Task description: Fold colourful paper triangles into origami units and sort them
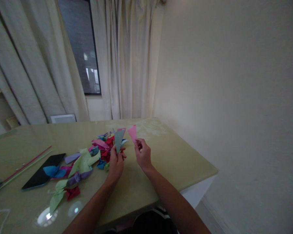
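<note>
Raised over the table, my left hand (117, 164) pinches a grey-green folded paper piece (118, 140) that narrows toward the fingers. A bit of pink paper shows behind its upper edge; whether the left hand holds that too I cannot tell. To the right, my right hand (143, 154) has its fingertips closed on the narrow lower end of a pink paper triangle (132, 132). The two pieces are apart. Behind the left hand lies a heap of folded papers (103, 145) in red, pink, blue and purple.
Left of my hands a green paper shape (83, 162) joins more folded pieces, with a red one (72, 193) nearer me. A dark tablet-like slab (35, 178) and thin pink and green sticks (26, 166) lie further left. The table edge (197, 179) runs along the right.
</note>
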`<state>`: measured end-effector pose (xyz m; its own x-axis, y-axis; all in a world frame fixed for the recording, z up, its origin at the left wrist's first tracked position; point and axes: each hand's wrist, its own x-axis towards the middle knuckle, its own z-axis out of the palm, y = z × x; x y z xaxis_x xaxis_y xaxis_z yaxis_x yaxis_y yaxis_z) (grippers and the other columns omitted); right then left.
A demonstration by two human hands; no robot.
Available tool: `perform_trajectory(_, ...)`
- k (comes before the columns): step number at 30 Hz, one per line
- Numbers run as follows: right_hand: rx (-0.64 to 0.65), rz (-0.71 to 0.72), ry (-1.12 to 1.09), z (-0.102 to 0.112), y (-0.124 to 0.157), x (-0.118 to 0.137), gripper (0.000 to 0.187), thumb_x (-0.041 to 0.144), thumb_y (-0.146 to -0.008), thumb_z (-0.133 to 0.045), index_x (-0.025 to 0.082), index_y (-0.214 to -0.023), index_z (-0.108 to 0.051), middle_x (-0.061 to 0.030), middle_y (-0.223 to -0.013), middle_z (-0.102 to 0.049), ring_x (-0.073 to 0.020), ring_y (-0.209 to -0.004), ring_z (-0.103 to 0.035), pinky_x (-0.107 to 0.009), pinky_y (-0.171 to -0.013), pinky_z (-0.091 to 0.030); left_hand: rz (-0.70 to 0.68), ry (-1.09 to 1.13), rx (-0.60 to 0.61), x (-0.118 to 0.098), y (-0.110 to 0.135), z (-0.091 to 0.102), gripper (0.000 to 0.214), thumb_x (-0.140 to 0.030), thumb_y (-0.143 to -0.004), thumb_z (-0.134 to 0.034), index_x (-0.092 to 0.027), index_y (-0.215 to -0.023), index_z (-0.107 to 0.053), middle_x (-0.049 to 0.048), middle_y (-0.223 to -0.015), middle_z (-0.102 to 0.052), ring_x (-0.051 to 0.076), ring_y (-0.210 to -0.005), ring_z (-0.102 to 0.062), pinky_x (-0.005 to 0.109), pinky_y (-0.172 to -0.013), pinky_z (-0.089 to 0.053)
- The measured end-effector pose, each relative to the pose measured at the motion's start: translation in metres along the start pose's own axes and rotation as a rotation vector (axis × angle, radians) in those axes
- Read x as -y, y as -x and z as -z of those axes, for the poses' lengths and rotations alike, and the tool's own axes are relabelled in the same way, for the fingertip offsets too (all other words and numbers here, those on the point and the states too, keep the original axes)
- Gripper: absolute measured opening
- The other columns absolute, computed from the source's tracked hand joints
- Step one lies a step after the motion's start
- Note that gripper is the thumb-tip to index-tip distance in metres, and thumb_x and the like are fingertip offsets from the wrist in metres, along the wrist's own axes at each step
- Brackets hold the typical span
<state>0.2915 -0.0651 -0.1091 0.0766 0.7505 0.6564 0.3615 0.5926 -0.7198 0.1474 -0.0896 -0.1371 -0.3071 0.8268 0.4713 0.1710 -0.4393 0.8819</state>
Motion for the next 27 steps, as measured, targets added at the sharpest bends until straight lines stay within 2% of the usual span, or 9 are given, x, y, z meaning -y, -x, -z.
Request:
perform_trajectory(2,-0.016,-0.036,-0.001,-0.006,0.011,-0.007,0.025,0.027,-0.098,-0.059,0.022,-0.121,-0.067,-0.0074,-0.100,-0.077,-0.0206,-0.084,-0.071,-0.031,-0.077,-0.058,0.027,0.009,0.005,0.004,-0.001,0.000,0.019,-0.033,-0.097,-0.049,-0.023,-0.113,-0.050,0.0036,-0.102,-0.065,0.013,-0.069,-0.062,0.027,-0.065,-0.053)
perform_trajectory(4,-0.008,0.020,0.058,-0.003,0.019,-0.011,0.026,0.023,-0.096,-0.061,0.022,-0.122,-0.067,-0.0082,-0.100,-0.076,-0.0223,-0.090,-0.071,-0.033,-0.083,-0.058,0.057,0.011,0.040,0.008,-0.001,-0.002,0.019,-0.033,-0.096,-0.049,-0.023,-0.113,-0.050,0.0027,-0.099,-0.063,0.013,-0.068,-0.062,0.027,-0.062,-0.052)
perform_trajectory(7,0.033,0.135,0.153,0.004,0.025,-0.011,0.020,0.023,-0.100,-0.057,0.023,-0.114,-0.072,-0.0103,-0.100,-0.074,-0.0241,-0.095,-0.068,-0.035,-0.089,-0.056,0.069,0.004,0.087,0.012,0.001,-0.006,0.016,-0.035,-0.096,-0.049,-0.023,-0.106,-0.053,0.0026,-0.094,-0.062,0.013,-0.066,-0.063,0.027,-0.060,-0.051)
perform_trajectory(10,0.076,0.164,0.177,0.001,0.025,-0.009,0.019,0.020,-0.100,-0.055,0.021,-0.109,-0.072,-0.0101,-0.100,-0.073,-0.0223,-0.086,-0.066,-0.035,-0.085,-0.055,0.054,0.004,0.126,0.010,0.002,-0.009,0.019,-0.039,-0.097,-0.049,-0.022,-0.102,-0.057,0.0033,-0.090,-0.064,0.015,-0.068,-0.066,0.029,-0.063,-0.054)
perform_trajectory(14,0.164,0.187,0.174,-0.010,0.029,-0.008,0.017,0.019,-0.096,-0.057,0.021,-0.107,-0.070,-0.0085,-0.100,-0.071,-0.0203,-0.081,-0.065,-0.031,-0.078,-0.054,0.026,0.004,0.155,0.004,0.002,-0.006,0.027,-0.048,-0.097,-0.054,-0.023,-0.102,-0.063,0.0060,-0.092,-0.073,0.021,-0.083,-0.070,0.035,-0.076,-0.059)
perform_trajectory(16,0.174,0.197,0.168,-0.011,0.031,-0.007,0.017,0.020,-0.096,-0.057,0.021,-0.108,-0.069,-0.0085,-0.099,-0.071,-0.0202,-0.080,-0.065,-0.030,-0.076,-0.054,0.036,0.002,0.149,0.002,0.002,-0.004,0.035,-0.057,-0.096,-0.056,-0.023,-0.096,-0.063,0.0063,-0.089,-0.074,0.023,-0.080,-0.071,0.036,-0.073,-0.059)
perform_trajectory(18,0.147,0.179,0.163,-0.009,0.032,-0.007,0.017,0.021,-0.095,-0.057,0.020,-0.108,-0.069,-0.0082,-0.096,-0.070,-0.0194,-0.076,-0.064,-0.029,-0.073,-0.053,0.061,0.012,0.140,0.000,0.000,-0.001,0.044,-0.066,-0.094,-0.056,-0.022,-0.091,-0.063,0.0066,-0.084,-0.075,0.023,-0.073,-0.071,0.036,-0.068,-0.058)
perform_trajectory(21,0.122,0.120,0.162,-0.005,0.032,-0.006,0.015,0.023,-0.094,-0.058,0.019,-0.105,-0.068,-0.0052,-0.087,-0.068,-0.0175,-0.069,-0.061,-0.028,-0.068,-0.049,0.101,0.065,0.130,-0.002,-0.001,0.001,0.055,-0.074,-0.088,-0.062,-0.020,-0.093,-0.065,0.0088,-0.087,-0.077,0.023,-0.074,-0.073,0.035,-0.067,-0.058)
perform_trajectory(27,0.085,0.017,0.196,-0.005,0.030,-0.009,0.021,0.021,-0.089,-0.057,0.019,-0.107,-0.067,0.0015,-0.072,-0.064,-0.0148,-0.060,-0.056,-0.025,-0.063,-0.042,0.204,0.216,0.119,0.000,-0.004,0.000,0.063,-0.076,-0.075,-0.074,-0.018,-0.097,-0.063,0.0130,-0.098,-0.079,0.022,-0.079,-0.075,0.031,-0.067,-0.056)
